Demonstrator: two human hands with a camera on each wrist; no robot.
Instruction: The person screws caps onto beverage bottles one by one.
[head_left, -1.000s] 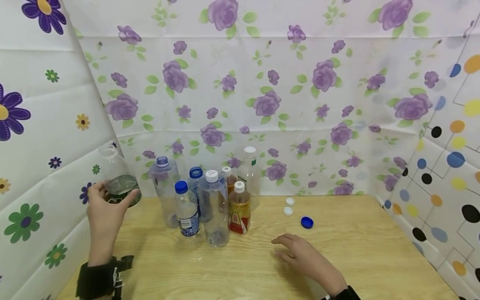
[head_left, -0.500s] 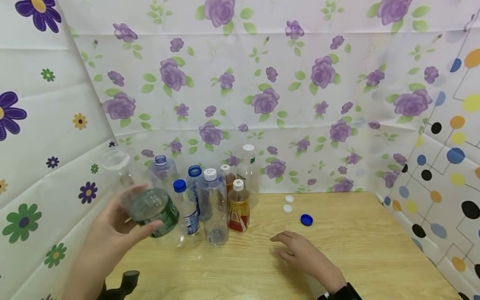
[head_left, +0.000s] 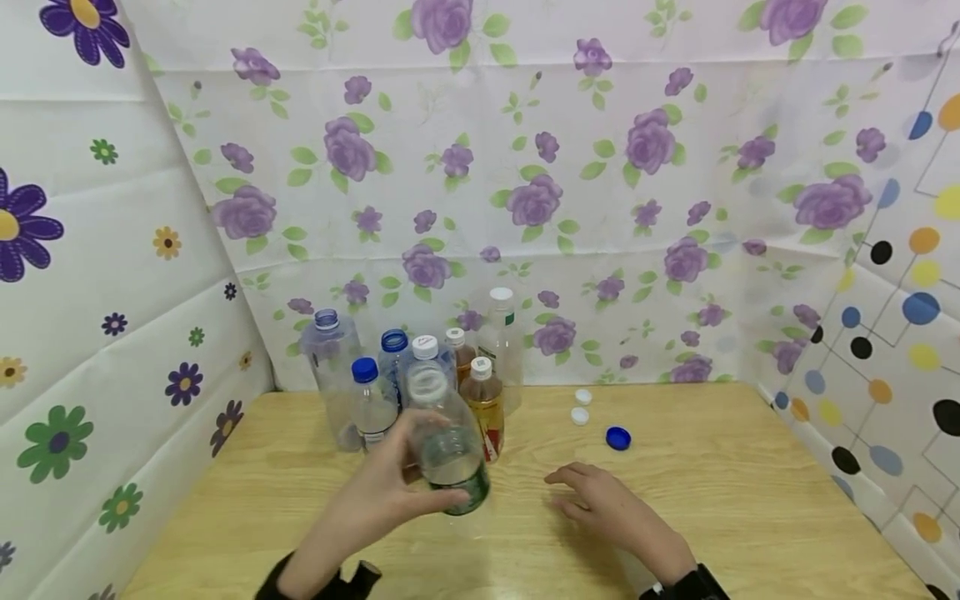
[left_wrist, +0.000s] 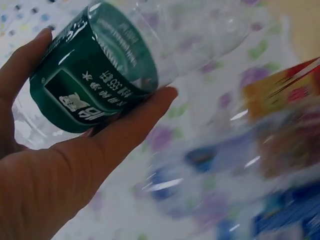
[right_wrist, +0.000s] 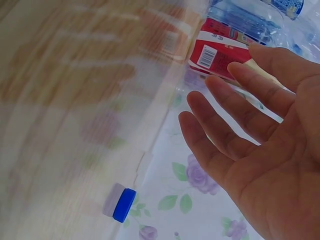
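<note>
In the head view my left hand (head_left: 393,475) grips a clear plastic bottle (head_left: 450,454) around its lower part, tilted above the table in front of the other bottles. Its green label (left_wrist: 95,75) shows in the left wrist view between thumb and fingers. My right hand (head_left: 603,508) is held low at the right of the table, fingers relaxed and holding nothing. Beyond that hand are a blue cap (head_left: 618,438) and two white caps, the nearer white cap (head_left: 580,416) beside the farther white cap (head_left: 583,397).
Several bottles stand grouped at the back left: a tall uncapped bottle (head_left: 330,358), a blue-capped bottle (head_left: 365,392), an open blue-necked bottle (head_left: 393,354), a red-and-yellow-labelled bottle (head_left: 486,404) and a tall white-capped bottle (head_left: 504,342). Patterned cloth (head_left: 600,208) encloses the wooden table (head_left: 712,483).
My left hand has carried the green-labelled bottle from the far left, rightward and nearer, to in front of the bottle group. The right hand has stayed in place.
</note>
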